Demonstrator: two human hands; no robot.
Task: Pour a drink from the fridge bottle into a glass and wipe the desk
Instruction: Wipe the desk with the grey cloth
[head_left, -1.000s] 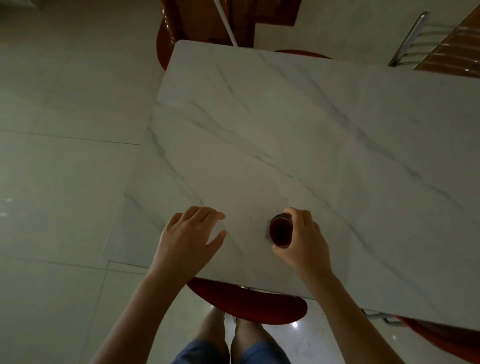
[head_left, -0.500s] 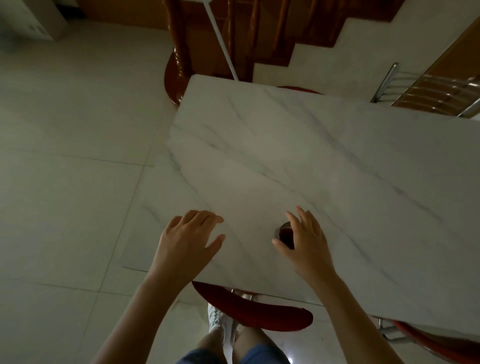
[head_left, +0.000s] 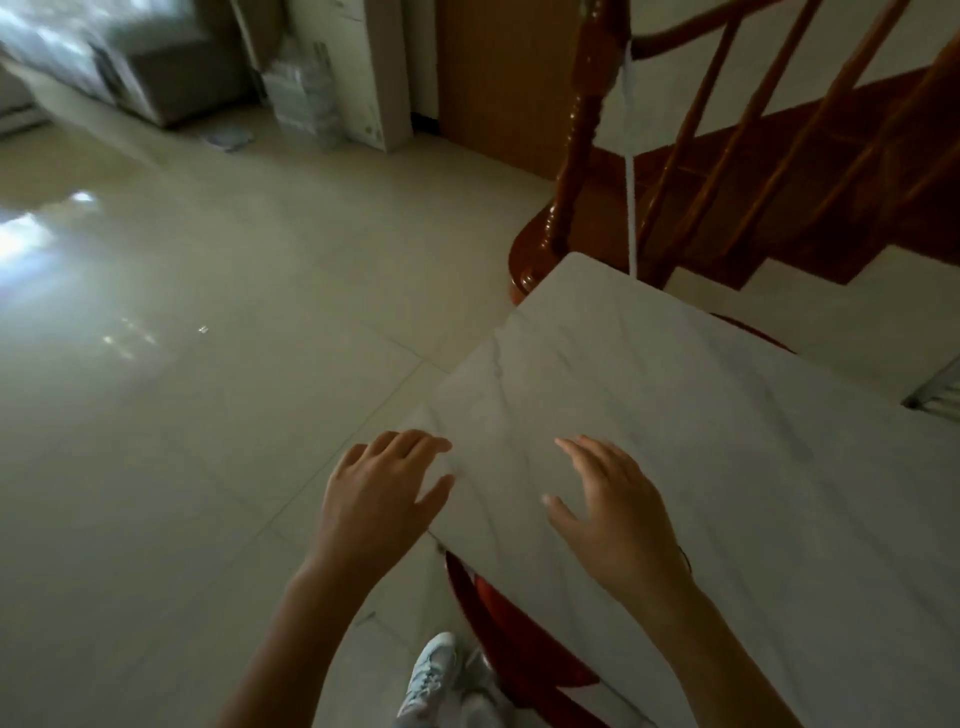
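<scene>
My left hand (head_left: 384, 499) hovers with fingers spread at the near left corner of the white marble table (head_left: 727, 415), partly over the floor. My right hand (head_left: 613, 514) is open above the tabletop and holds nothing. Only a thin dark sliver of the glass (head_left: 687, 558) with the dark drink shows at my right wrist; the rest is hidden behind it. No bottle and no cloth are in view.
A red stool (head_left: 509, 644) sits under the table's near edge beside my white shoe (head_left: 431, 675). A wooden stair banister (head_left: 582, 156) rises behind the table's far corner. A chrome chair (head_left: 935, 397) shows at the right edge. A pale tiled floor (head_left: 208, 415) spreads to the left.
My right hand has let go of the glass and lifted with fingers apart. The view has swung left and up, and the glass now lies behind my right wrist.
</scene>
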